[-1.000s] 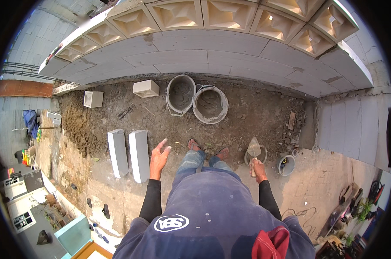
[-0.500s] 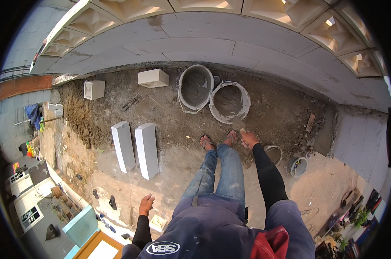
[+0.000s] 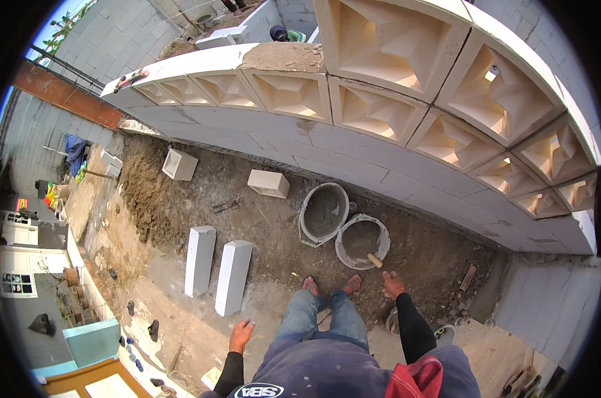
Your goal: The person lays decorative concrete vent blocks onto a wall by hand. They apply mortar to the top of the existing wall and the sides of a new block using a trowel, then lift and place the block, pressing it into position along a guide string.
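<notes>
A right hand (image 3: 394, 284), fingers loosely curled and half open, hangs just beside a tool's pale handle (image 3: 375, 260) and appears to hold nothing. The handle leans out over the near rim of the right bucket (image 3: 341, 254), probably to keep its grip clean and turned toward that hand; I can't make out the tool's far end. The left bucket (image 3: 305, 225) stands close against it, likely so both are within one reach; grey mix (image 3: 324, 212) shows in both. The left hand (image 3: 240, 338) is well apart, low on the left, fingers slack and partly open, with nothing visible in it. Nearest it lie two white blocks (image 3: 234, 278), side by side on the ground. Behind the buckets runs a grey wall (image 3: 340, 147) topped with hollow cream blocks (image 3: 373, 113).
</notes>
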{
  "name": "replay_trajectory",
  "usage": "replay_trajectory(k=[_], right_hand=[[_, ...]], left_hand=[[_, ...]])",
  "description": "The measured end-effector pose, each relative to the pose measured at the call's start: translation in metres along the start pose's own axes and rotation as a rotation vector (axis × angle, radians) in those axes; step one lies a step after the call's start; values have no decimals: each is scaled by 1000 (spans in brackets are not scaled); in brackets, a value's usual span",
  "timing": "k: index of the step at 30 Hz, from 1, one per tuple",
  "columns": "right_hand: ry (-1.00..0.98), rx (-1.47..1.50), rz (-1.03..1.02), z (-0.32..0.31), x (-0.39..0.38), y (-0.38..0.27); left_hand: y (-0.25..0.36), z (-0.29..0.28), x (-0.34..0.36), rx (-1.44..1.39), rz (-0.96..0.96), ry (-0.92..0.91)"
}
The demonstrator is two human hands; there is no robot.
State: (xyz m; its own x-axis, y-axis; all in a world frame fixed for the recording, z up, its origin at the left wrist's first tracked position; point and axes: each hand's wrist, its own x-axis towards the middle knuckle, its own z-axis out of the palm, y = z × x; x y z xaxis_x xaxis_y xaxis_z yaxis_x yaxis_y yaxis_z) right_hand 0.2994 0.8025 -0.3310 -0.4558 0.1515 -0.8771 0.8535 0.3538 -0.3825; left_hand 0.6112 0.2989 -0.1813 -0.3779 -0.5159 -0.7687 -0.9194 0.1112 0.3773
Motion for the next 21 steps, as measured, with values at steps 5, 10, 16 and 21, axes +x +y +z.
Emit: replay_trajectory(k=[5, 10, 16, 21], right_hand=[[54, 99, -110, -51, -54, -25], [293, 185, -289, -99, -138, -121], [940, 139, -815, -143, -318, -303], [1125, -37, -1047, -131, -465, -442]], left_hand=[[112, -6, 10, -299, 136, 77], [285, -81, 20, -433, 396, 164], [511, -183, 72, -735, 946, -105], [661, -215, 30, -868, 1150, -700]])
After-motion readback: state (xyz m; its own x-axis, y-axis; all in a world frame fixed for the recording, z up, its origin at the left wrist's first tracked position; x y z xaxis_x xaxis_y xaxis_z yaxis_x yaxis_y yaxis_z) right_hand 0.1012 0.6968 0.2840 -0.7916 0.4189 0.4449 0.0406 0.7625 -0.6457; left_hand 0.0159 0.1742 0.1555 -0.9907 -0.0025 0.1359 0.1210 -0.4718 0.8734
